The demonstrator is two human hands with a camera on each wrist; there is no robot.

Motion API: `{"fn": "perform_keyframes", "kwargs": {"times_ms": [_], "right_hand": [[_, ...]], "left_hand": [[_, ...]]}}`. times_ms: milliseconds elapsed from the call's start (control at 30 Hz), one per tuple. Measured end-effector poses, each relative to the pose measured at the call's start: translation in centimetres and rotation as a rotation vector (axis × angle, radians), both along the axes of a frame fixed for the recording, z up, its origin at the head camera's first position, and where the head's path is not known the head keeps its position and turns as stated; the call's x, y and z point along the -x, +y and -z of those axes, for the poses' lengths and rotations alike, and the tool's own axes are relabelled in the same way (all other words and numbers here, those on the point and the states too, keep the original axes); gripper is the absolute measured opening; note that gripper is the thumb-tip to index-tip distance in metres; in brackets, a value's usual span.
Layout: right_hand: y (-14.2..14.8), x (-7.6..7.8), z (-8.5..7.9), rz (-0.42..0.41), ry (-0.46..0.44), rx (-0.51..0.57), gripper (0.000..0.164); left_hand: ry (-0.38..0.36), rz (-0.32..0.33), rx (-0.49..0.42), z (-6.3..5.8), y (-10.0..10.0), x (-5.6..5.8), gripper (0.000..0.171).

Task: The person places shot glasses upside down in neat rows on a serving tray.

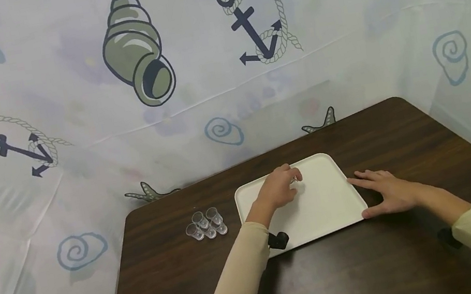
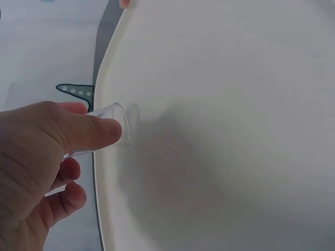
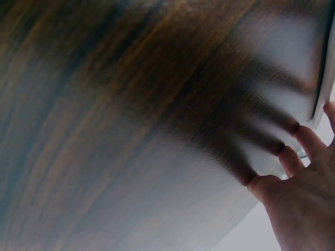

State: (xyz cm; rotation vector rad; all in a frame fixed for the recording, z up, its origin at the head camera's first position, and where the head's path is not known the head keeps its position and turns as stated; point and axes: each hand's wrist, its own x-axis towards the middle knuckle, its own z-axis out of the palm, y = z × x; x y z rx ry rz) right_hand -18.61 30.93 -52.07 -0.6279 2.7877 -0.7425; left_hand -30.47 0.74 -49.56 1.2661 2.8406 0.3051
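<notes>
My left hand (image 1: 277, 188) reaches over the far left part of a white rectangular tray (image 1: 321, 205) and pinches a small clear cup (image 2: 109, 112). In the left wrist view the thumb lies along the cup's side, and its round rim points over the tray, casting a shadow there. The fingers hide part of the cup. My right hand (image 1: 387, 191) is at the tray's right edge with its fingers spread. Its thumb and index fingertip are right at the tray's rim, while in the right wrist view other fingertips (image 3: 287, 151) rest on the tabletop.
Several small clear cups (image 1: 210, 232) stand in a tight cluster on the dark wooden table (image 1: 163, 275), left of the tray. Behind the table hangs a cloth (image 1: 198, 69) printed with shells and anchors. The table's back edge runs close to it.
</notes>
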Motion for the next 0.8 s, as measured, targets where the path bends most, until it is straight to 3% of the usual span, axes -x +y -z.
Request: {"fn": "perform_keyframes", "kwargs": {"times_ms": [233, 567, 800], "right_hand": [[-0.1, 0.0, -0.2, 0.002, -0.003, -0.001, 0.093], [-0.2, -0.1, 0.1, 0.016, -0.025, 0.026, 0.093], [-0.2, -0.1, -0.1, 0.019, -0.03, 0.018, 0.094]], "left_hand": [[0.025, -0.02, 0.026, 0.1, 0.3, -0.1, 0.029], [0.04, -0.003, 0.137, 0.6, 1.1, -0.1, 0.03], [0.072, 0.003, 0.136, 0.7, 1.2, -0.1, 0.035]]}}
